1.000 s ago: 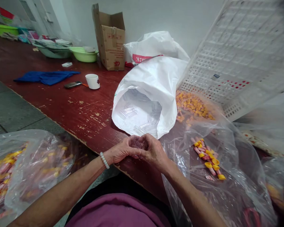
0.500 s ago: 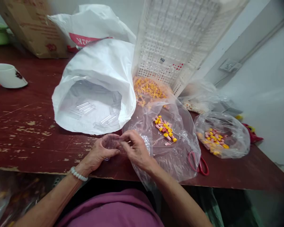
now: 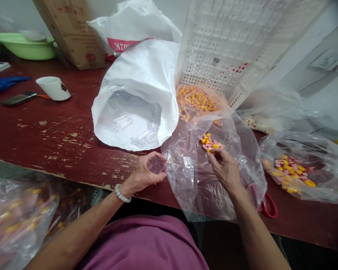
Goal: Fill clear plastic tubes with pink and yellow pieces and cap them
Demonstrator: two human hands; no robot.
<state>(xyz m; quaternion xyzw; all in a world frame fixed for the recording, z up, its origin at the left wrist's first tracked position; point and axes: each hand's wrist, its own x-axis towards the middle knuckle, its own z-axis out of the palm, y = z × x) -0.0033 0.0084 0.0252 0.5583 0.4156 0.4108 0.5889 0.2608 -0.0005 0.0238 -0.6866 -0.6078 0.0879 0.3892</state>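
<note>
Best done by pinching one small pink-and-yellow capped piece (image 3: 210, 143) cleanly from the little heap, without dragging the film of the clear plastic bag (image 3: 194, 176) along, and by keeping the bundle of small clear plastic tubes (image 3: 156, 164) level meanwhile. Left hand (image 3: 143, 174) curled shut around that bundle, at the near edge of the worn dark-red wooden surface (image 3: 59, 131), wrist with a white bead bracelet (image 3: 121, 194) off the edge. Right hand (image 3: 227, 170) reached forward into the bag's mouth, palm down, fingers (image 3: 214, 155) half closed over the heap, touching it; grip on any piece not clear. White sack (image 3: 146, 75) of tubes just beyond, left of the bag.
</note>
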